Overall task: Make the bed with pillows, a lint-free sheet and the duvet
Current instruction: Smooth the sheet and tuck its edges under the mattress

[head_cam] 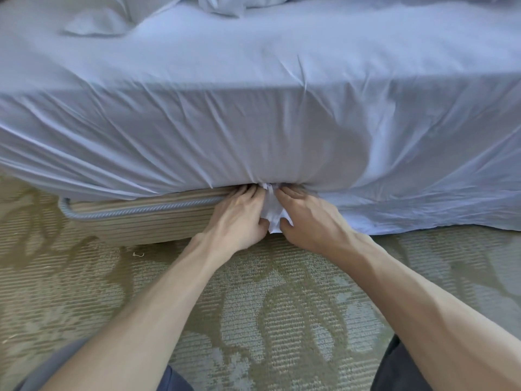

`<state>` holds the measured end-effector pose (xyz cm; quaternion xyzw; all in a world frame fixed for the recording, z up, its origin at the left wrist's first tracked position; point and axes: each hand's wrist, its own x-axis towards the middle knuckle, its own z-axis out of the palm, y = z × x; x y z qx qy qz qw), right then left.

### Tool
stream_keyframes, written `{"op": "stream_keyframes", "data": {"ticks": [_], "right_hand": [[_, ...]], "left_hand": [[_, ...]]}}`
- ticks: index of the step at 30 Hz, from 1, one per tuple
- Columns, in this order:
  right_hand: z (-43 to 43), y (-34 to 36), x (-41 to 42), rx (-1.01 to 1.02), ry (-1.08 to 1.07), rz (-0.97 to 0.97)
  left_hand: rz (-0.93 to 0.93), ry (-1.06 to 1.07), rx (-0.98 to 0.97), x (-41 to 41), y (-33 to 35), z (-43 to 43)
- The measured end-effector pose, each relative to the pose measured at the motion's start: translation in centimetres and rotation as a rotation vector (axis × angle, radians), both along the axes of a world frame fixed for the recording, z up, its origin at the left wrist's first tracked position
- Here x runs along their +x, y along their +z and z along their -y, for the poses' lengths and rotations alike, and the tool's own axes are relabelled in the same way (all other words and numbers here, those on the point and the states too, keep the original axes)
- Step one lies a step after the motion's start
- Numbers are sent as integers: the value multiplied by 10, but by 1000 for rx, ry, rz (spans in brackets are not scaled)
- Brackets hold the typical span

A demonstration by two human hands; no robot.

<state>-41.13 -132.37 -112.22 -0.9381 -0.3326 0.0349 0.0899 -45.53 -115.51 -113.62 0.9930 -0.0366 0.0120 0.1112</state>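
A pale blue-white sheet (pixel 253 114) covers the mattress top and hangs over its near side. At the mattress's lower edge my left hand (pixel 239 215) and my right hand (pixel 307 215) sit side by side, fingertips pushed under the mattress. Between them a bunched fold of the sheet (pixel 273 213) is pinched by both hands. Right of my hands the sheet hangs loose down to the carpet (pixel 423 213). Left of them it is drawn in under the mattress. A crumpled white duvet (pixel 225 4) lies at the far edge of the bed.
The striped bed base (pixel 135 218) with a blue cord trim shows below the mattress on the left. Patterned beige carpet (pixel 253 306) fills the floor in front. My knees in dark trousers (pixel 394 368) are at the bottom corners.
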Motion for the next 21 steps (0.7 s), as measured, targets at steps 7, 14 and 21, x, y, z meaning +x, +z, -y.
{"op": "stream_keyframes", "data": {"ticks": [7, 14, 21], "right_hand": [[3, -2, 4, 7, -86, 2], [2, -10, 16, 21, -119, -21], [15, -9, 41, -78, -106, -11]], "left_hand": [[-42, -149, -21, -10, -5, -24], [1, -100, -57, 9, -7, -2], [38, 14, -68, 39, -7, 29]]}}
